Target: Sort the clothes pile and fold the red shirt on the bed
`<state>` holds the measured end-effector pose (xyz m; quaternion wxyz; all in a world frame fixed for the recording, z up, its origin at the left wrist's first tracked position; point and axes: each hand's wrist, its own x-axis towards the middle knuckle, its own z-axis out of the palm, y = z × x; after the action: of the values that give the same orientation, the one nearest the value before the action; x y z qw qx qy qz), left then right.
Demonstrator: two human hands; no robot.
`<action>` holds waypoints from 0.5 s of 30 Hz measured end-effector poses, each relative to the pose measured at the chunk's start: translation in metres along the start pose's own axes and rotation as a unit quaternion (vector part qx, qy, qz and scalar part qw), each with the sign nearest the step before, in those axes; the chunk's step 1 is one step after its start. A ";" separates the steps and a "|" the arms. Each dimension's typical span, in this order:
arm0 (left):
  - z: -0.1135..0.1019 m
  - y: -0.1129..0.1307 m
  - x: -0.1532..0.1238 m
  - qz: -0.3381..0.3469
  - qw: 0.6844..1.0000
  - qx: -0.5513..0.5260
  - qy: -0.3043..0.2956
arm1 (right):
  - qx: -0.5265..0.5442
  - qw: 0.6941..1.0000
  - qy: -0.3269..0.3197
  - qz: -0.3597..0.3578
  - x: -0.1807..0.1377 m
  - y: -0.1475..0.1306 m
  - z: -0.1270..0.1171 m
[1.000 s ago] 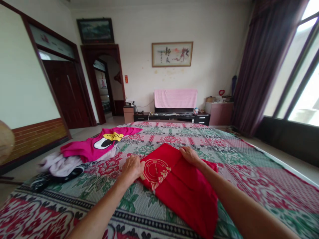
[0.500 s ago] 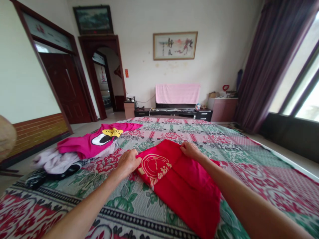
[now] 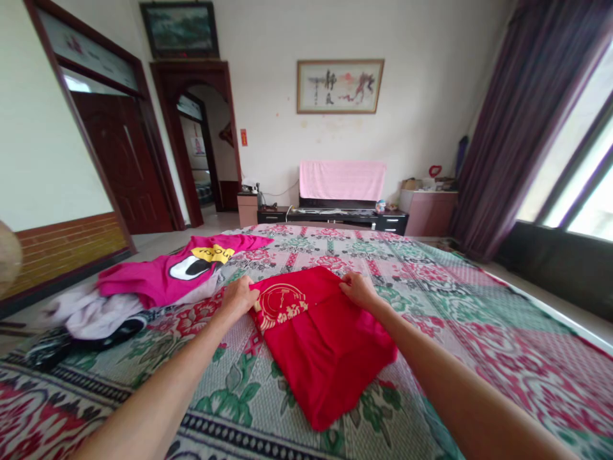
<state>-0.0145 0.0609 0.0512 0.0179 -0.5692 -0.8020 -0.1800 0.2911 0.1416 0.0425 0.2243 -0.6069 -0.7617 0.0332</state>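
A red T-shirt (image 3: pixel 325 345) with a gold print lies partly folded on the patterned bedspread (image 3: pixel 230 396). Its near end tapers to a rounded corner that rests on the cloth. My left hand (image 3: pixel 238 299) pinches the shirt's upper left corner beside the print. On the other side, my right hand (image 3: pixel 358 291) is closed on the upper right edge, fingers curled over the fabric. Some of the shirt's right side is hidden behind my right forearm.
To the left lies a pile of clothes: a magenta shirt (image 3: pixel 143 281) over a pale garment (image 3: pixel 96 313) and a black-and-white one (image 3: pixel 52 345). Beyond the bed stand a low black cabinet (image 3: pixel 393 222) and a pink cloth (image 3: pixel 342 180) draped over a screen. A purple curtain (image 3: pixel 507 140) hangs at right.
Both hands have shifted left with the red T-shirt's top edge, and the edge is now more level. The shirt's near end has swung left and drawn farther from me.
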 end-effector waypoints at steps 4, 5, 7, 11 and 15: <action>-0.007 0.001 -0.016 0.074 0.994 0.018 0.082 | 0.006 1.000 -0.003 -0.002 0.002 0.003 -0.007; -0.012 0.001 -0.020 0.115 0.988 0.018 0.102 | 0.015 1.000 -0.008 -0.011 0.000 0.006 -0.011; -0.023 0.003 -0.030 0.212 0.972 -0.004 0.101 | 0.043 0.998 -0.029 -0.036 -0.006 0.016 -0.020; -0.042 0.010 -0.056 0.374 0.922 -0.095 -0.030 | 0.108 0.990 -0.080 -0.047 -0.028 0.045 -0.044; -0.050 0.021 -0.091 0.452 0.873 -0.122 -0.140 | 0.150 0.978 -0.134 -0.060 -0.053 0.069 -0.063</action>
<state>0.0278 -0.0311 0.0824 -0.0844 -0.8863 -0.4235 -0.1672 0.3866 0.0961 0.0611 0.2103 -0.5098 -0.8062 0.2144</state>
